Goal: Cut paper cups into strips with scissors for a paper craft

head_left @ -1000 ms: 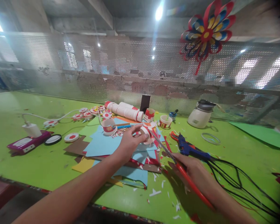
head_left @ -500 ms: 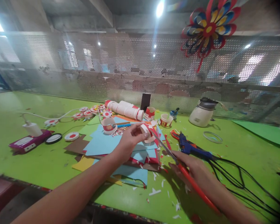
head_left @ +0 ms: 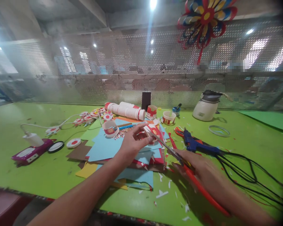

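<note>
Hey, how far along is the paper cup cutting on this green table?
Done: several red-and-white cut rounds lie by the cable, with scraps on the table. In hand: the left hand holds a paper cup piece while the right hand works the scissors into it. Left: a stack of uncut cups lies behind.

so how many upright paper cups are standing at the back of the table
2: a red and white paper cup beside the lying stack of cups, another right of it. More may be hidden.

Matt paper cup [head_left: 151, 131], metal scissors [head_left: 169, 150]
</note>
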Demonstrator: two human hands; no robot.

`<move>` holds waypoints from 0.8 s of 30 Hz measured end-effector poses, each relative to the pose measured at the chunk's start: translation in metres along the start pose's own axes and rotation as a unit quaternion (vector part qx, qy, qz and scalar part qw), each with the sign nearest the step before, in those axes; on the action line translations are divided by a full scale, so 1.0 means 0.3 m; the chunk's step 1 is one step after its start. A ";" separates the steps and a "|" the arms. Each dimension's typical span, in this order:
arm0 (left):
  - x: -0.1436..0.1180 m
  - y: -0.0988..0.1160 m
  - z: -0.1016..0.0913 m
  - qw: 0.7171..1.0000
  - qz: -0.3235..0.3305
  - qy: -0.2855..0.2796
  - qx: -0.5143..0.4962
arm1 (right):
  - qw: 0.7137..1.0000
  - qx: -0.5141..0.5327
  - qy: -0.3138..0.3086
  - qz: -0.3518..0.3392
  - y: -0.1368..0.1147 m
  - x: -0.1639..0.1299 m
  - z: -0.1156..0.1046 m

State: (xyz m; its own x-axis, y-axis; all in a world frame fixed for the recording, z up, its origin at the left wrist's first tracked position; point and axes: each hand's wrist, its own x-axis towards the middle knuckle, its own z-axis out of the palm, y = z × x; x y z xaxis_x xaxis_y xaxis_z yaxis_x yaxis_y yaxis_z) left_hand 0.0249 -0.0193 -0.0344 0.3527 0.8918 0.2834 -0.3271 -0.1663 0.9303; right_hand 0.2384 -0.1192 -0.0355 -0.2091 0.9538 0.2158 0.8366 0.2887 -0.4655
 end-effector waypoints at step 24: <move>0.001 0.004 0.006 0.997 -0.011 0.028 0.072 | 0.993 0.096 -0.072 0.015 -0.062 0.031 -0.056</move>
State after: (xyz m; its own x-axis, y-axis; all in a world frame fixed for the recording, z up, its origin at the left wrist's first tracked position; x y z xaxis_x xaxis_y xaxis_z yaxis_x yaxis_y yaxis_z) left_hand 0.0262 -0.0201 -0.0329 0.3071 0.9173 0.2534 -0.1898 -0.2019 0.9608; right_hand 0.2294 -0.1172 -0.0105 -0.2677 0.9602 0.0802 0.7341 0.2572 -0.6284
